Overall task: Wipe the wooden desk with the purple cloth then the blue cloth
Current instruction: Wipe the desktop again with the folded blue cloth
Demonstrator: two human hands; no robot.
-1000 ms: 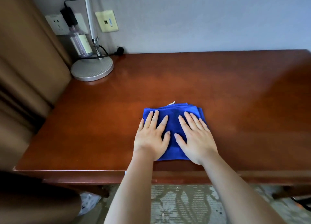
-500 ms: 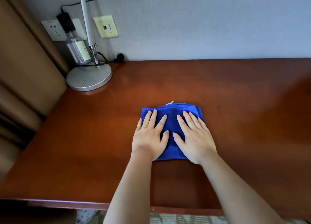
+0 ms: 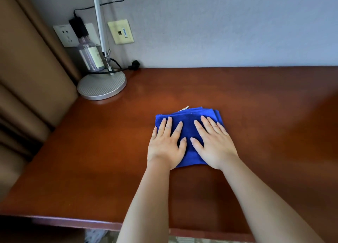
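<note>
A folded blue cloth (image 3: pixel 188 123) lies flat on the wooden desk (image 3: pixel 102 151), around its middle. My left hand (image 3: pixel 167 144) presses on the cloth's left half with straight, spread fingers. Beside it my right hand (image 3: pixel 214 144) presses flat on the right half, fingers pointing toward the wall. A small white tag pokes out at the cloth's far edge. No purple cloth is in view.
A lamp with a round silver base (image 3: pixel 101 86) and thin pole stands at the desk's back left corner. A clear bottle (image 3: pixel 90 55) stands behind it by the wall sockets (image 3: pixel 65 35). A brown curtain (image 3: pixel 23 74) hangs along the left side.
Both hands have pushed the blue cloth away from the desk's front edge toward the wall. The view has shifted forward over the desk.
</note>
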